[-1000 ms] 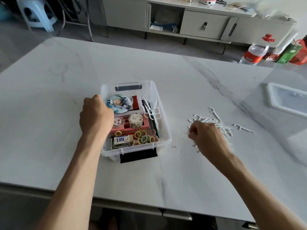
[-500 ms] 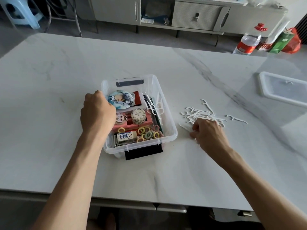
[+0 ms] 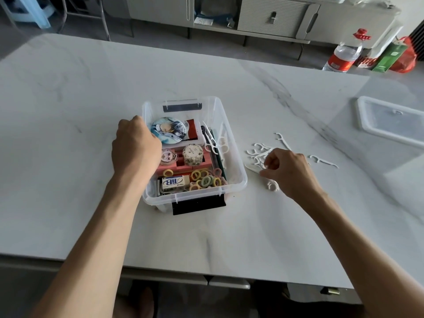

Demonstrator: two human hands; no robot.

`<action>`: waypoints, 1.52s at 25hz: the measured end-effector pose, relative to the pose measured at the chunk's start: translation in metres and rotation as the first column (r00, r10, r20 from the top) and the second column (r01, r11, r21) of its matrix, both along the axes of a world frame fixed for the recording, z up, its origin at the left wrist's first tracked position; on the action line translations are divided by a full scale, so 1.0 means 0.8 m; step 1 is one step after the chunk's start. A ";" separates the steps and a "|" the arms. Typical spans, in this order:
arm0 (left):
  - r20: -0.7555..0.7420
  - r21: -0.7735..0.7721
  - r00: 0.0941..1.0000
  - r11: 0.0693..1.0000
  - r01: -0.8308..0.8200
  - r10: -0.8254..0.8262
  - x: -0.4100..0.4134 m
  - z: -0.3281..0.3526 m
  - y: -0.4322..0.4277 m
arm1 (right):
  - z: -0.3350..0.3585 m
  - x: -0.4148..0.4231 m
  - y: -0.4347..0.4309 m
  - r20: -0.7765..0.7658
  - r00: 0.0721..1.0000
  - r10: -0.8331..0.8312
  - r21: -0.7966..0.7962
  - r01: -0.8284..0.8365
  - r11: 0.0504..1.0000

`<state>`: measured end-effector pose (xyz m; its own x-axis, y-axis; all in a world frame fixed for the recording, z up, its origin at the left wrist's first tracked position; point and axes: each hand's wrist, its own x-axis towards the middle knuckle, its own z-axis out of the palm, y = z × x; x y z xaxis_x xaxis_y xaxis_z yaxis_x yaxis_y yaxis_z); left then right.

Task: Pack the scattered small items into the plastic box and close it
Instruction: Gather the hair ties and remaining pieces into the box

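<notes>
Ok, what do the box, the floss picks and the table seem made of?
Box: clear glossy plastic; its contents show through the walls. Floss picks: white, thin, moulded, probably plastic. Table: pale grey-veined slab with a sheen, marble or an imitation; cannot tell which.

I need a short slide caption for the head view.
Left hand grips the plastic box while right hand pinches floss picks scattered on the table.

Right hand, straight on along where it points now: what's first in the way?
The loose floss picks, right at the fingers of the right hand, which seems to pinch one. Past that pile, the line runs to the right wall of the plastic box, though depth is hard to judge.
</notes>
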<state>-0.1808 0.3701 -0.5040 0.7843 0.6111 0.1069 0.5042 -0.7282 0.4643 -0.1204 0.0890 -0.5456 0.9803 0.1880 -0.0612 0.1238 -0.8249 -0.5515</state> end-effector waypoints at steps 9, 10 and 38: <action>0.019 -0.020 0.999 0.999 0.032 -0.032 -0.002 0.002 0.002 | -0.008 0.003 0.005 0.018 0.997 0.075 -0.228 -0.069 0.971; 0.019 -0.019 0.999 0.999 0.032 -0.031 -0.002 0.001 0.002 | -0.010 0.002 0.005 0.017 0.997 0.070 -0.241 -0.064 0.968; 0.072 -0.188 0.995 0.979 0.080 -0.067 -0.002 0.006 0.010 | 0.115 0.037 0.230 0.146 0.952 0.270 -0.528 -0.156 0.835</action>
